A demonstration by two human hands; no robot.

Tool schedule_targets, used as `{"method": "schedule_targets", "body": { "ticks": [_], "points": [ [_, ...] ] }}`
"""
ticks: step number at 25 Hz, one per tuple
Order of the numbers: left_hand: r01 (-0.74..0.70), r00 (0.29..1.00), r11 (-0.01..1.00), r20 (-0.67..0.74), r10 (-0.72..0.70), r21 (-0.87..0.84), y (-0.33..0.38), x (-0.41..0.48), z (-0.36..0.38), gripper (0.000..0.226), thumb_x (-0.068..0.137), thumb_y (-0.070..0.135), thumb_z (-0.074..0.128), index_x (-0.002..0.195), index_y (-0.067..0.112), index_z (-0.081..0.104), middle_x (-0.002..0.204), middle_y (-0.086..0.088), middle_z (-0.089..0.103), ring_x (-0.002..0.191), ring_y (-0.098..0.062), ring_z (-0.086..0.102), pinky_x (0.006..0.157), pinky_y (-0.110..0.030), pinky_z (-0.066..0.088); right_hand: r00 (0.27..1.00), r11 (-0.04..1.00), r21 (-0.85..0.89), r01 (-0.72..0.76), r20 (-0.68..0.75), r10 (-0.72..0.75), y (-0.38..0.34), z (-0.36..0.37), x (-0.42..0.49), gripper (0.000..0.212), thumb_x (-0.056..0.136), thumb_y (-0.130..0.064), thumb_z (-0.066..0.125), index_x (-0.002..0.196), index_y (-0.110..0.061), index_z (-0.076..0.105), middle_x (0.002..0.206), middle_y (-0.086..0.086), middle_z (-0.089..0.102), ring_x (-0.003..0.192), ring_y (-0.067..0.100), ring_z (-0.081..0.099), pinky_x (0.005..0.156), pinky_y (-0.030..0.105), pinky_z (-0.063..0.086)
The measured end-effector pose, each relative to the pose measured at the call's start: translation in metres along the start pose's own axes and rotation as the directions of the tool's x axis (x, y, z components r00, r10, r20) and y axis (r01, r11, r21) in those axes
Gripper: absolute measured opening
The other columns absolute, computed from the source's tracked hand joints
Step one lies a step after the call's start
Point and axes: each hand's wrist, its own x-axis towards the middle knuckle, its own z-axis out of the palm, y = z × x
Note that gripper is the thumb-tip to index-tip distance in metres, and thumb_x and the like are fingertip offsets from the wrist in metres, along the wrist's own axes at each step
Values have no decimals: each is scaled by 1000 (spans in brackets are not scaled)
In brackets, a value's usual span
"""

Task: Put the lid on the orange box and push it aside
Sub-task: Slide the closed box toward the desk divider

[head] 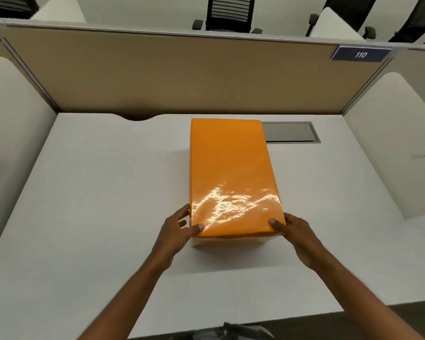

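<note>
- You are at a white desk [84, 217] closed in by a tan partition [157, 77] at the back and pale side panels on both sides.
- A grey recessed cable hatch [292, 133] sits in the desktop near the back edge, partly hidden behind the far right corner of the box.
- A dark blue label reading 110 [360, 54] is fixed at the top right of the partition; beyond it you can see black office chairs [228, 13] at other desks.
- The orange box [228, 173] stands on the desk a little right of centre, its long side running away from you.
- Its glossy orange lid [231, 207] is on, covering the whole top, so the contents cannot be seen; a pale strip of the box body shows under the lid's near edge.
- Your left hand [179, 231] grips the near left corner, thumb on top of the lid and fingers on the side.
- Your right hand [295, 231] holds the near right corner the same way, thumb on the lid.
</note>
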Motion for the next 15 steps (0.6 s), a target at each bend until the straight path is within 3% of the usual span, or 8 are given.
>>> {"method": "schedule_targets", "body": {
  "ticks": [2, 4, 5, 8, 12, 15],
  "points": [
    [19, 1000, 996, 22, -17, -92, 0, -4, 2, 74, 83, 17, 79, 148, 26, 45, 142, 1, 58, 119, -20, 62, 86, -35, 59, 999, 999, 13, -47, 26, 47, 1, -3, 1, 26, 88, -26, 75, 111, -16, 70, 119, 6, 75, 115, 25, 66, 105, 40, 49],
    [-14, 999, 994, 30, 17, -105, 1, -8, 5, 71, 84, 11, 78, 147, 23, 47, 126, 5, 66, 102, -5, 66, 71, -19, 58, 997, 997, 25, -70, 22, 69, -2, -5, 3, 16, 86, -21, 77, 100, -14, 72, 115, 9, 74, 105, 24, 65, 106, 48, 48],
    [-29, 999, 995, 27, 32, -100, 2, -10, 6, 70, 84, 8, 77, 146, 21, 47, 123, 5, 67, 100, -4, 66, 72, -19, 58, 997, 997, 17, -71, 22, 71, -4, -5, 3, 12, 86, -18, 78, 95, -13, 72, 110, 10, 73, 100, 24, 63, 109, 52, 45],
    [-44, 999, 994, 4, 44, -102, 3, -13, 11, 66, 82, 3, 77, 142, 17, 51, 130, -5, 66, 111, -21, 66, 88, -37, 59, 999, 998, -15, -53, 7, 53, -9, -7, 2, 18, 82, -12, 80, 97, -4, 73, 103, 13, 72, 95, 27, 65, 108, 52, 48],
    [-53, 998, 993, -44, 49, -102, -6, -32, 12, 67, 80, -1, 77, 141, 11, 53, 132, -12, 65, 116, -29, 64, 85, -37, 60, 999, 999, -12, 44, 10, -44, -9, -9, -11, 18, 76, -12, 85, 90, -14, 76, 99, 8, 77, 93, 26, 72, 99, 47, 57],
    [-69, 994, 993, -96, 59, -98, -14, -48, 5, 74, 80, -1, 78, 146, 10, 47, 138, -15, 61, 122, -33, 61, 93, -45, 58, 992, 992, -18, 122, 33, -121, -9, -5, -21, 38, 74, -16, 87, 108, -7, 75, 99, 2, 78, 90, 18, 75, 80, 30, 62]
  ]
}}
